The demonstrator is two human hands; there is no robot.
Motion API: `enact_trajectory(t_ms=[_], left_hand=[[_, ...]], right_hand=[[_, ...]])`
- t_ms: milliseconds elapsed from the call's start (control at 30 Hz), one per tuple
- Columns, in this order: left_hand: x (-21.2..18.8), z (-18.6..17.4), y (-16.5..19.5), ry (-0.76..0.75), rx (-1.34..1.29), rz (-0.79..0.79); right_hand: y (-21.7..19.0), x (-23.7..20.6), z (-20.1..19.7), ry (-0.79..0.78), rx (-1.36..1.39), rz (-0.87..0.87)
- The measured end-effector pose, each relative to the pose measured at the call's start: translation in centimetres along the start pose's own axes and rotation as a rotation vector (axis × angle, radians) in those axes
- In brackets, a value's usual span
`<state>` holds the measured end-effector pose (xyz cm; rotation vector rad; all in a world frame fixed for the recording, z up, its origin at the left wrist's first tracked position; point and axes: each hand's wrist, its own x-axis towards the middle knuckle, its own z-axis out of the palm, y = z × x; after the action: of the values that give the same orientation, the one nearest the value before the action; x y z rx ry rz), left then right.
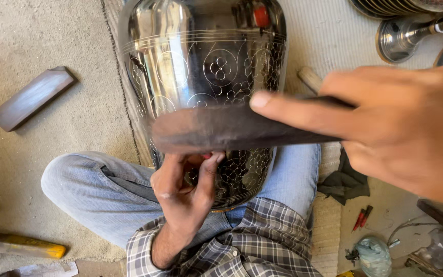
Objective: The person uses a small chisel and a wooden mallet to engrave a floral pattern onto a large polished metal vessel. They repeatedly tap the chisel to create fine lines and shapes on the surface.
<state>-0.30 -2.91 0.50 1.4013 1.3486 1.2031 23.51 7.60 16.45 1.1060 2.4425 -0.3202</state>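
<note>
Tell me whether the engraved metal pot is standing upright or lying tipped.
Tipped: the engraved metal pot lies lengthwise across the person's lap, its floral side facing up.

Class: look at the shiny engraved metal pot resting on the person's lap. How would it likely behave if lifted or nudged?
The pot is polished mirror-bright, so probably slippery. Its rounded belly suggests it would roll if nudged. The left hand steadies it.

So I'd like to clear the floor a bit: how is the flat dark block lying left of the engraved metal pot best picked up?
Probably across its width near the middle, from above. The flat dark block lies flat and slantwise on the sandy floor, long and narrow, with open ground along both long edges and nothing on top. Fingers could pinch those two long edges; the ends are too far apart to span.
</note>
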Motion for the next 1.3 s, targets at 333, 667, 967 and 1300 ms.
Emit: enact_trajectory(t_ms=[333, 667, 967, 1300], left_hand=[[-2.5, 2.4, -2.2, 0.307, -0.357, 0.081], [-3.5, 1.8, -2.9, 0.364, -0.245, -0.019], [-0.4, -0.3, -1.7, 0.052, -0.073, 0.040], [4.1, -1.4, -0.7, -0.360, 0.063, 0.278]], right_hand=[[1.0, 0.2, -0.9, 0.327, 0.211, -0.086], [-0.9, 1.9, -3.8, 0.234, 0.026, -0.198], [0.3, -0.1, -1.6, 0.030, 0.010, 0.008], [-0.4, -4.7, 8.9, 0.386, 0.789, 0.227]])
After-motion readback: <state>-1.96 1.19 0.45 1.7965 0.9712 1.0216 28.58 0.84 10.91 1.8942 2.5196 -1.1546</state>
